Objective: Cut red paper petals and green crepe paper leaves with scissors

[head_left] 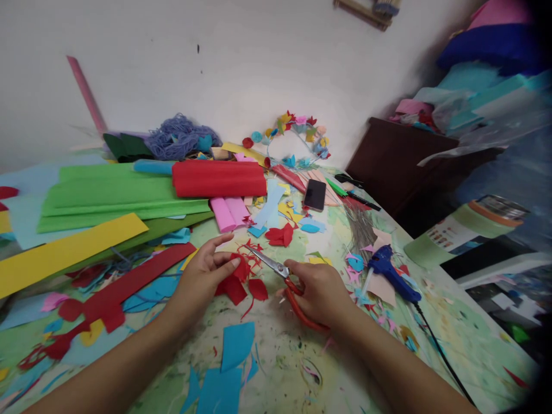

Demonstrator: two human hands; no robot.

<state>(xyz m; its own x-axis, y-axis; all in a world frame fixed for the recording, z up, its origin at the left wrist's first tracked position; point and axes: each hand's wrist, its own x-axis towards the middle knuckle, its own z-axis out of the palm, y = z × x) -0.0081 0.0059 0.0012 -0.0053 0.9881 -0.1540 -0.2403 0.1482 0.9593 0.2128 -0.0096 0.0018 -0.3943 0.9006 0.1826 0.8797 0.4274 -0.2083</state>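
Looks light, limp and easily torn, so best pinched by an edge: red paper (240,267) just left of scissors (276,265), held by left hand (206,271) with thumb down, forefinger raised apart; scissors gripped at handles by right hand (321,290), fingers curled.

**Obs.: hidden / cut-off / blurred**

L hand (204,273) covers pt. of red paper (233,290); R hand (321,290) hides pt. of scissors (282,272). Yellow strip (73,252) cut by L edge; blue paper (219,391), cord (440,352) by bottom. Plastic bag (504,167) blurred. Bottle (463,232) txt too sm. to read.
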